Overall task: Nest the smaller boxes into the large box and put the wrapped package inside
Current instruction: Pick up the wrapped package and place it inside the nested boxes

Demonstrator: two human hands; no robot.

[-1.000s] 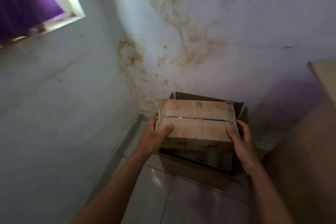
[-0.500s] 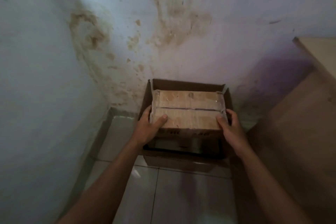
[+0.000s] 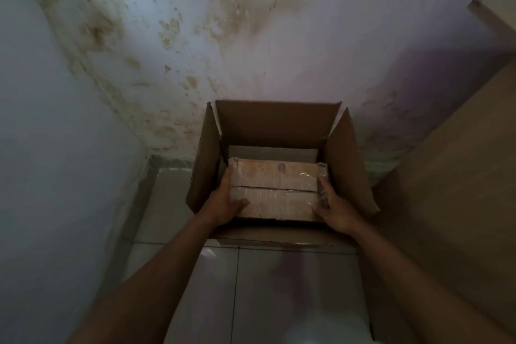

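Observation:
A large brown cardboard box (image 3: 276,123) stands open on the tiled floor against the stained wall, its flaps raised. Inside its mouth sits the wrapped package (image 3: 275,187), a tan block under clear plastic with a tape line across its top. My left hand (image 3: 226,201) grips the package's left end, thumb on top. On the opposite end, my right hand (image 3: 333,208) holds it the same way. A pale inner edge (image 3: 273,152) shows behind the package, inside the large box. Whether the package rests on anything is hidden.
The box sits in a corner: a stained wall (image 3: 251,36) behind, a pale wall (image 3: 55,148) at left. A tall brown board or cabinet side (image 3: 452,190) stands close on the right. White floor tiles (image 3: 265,288) lie in front of the box.
The package has gone down from above the large box into its opening, both hands still on it. The view has tilted downward and closer over the box.

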